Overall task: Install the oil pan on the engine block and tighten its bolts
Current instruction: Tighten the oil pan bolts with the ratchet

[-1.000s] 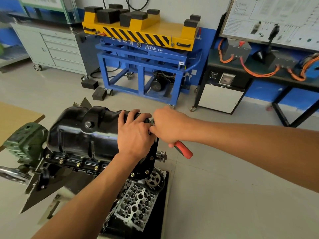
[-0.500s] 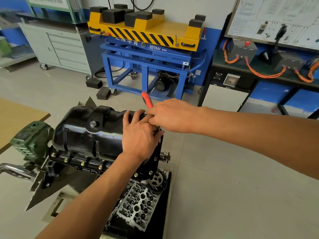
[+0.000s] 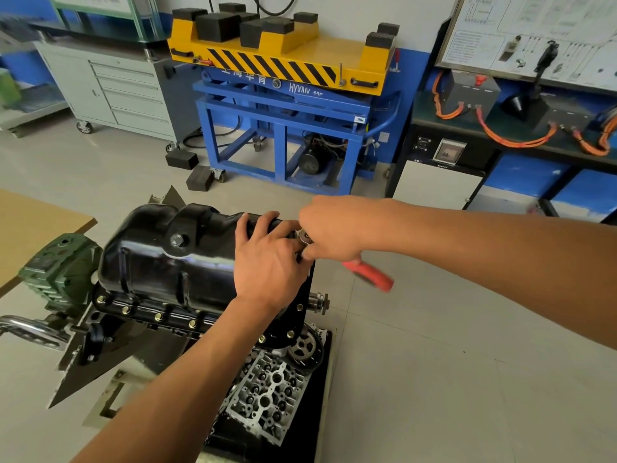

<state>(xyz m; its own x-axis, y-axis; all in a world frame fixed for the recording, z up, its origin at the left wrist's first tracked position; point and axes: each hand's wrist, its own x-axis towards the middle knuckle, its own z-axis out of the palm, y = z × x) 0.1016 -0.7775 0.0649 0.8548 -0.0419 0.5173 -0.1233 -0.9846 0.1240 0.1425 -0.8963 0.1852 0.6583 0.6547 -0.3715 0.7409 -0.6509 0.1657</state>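
A glossy black oil pan (image 3: 167,259) sits on top of the inverted engine block (image 3: 187,325), with several brass-coloured bolts (image 3: 159,317) along its near flange. My left hand (image 3: 267,262) rests over the pan's right end, fingers curled over its top edge. My right hand (image 3: 330,228) grips a ratchet wrench (image 3: 370,275) with a red handle that points down and right, blurred by motion. The ratchet's metal head (image 3: 305,236) shows between both hands at the pan's right end. The bolt under it is hidden.
A cylinder head (image 3: 267,396) lies on a black tray in front of the block. A green gearbox (image 3: 60,269) and chrome crank handle (image 3: 30,329) stand at the left. A wooden table corner (image 3: 36,225) is far left. A blue and yellow lift cart (image 3: 287,105) stands behind.
The red handle swung from pointing down-right, up to the far side, and back down to the right. My left hand stayed on the pan's right end.
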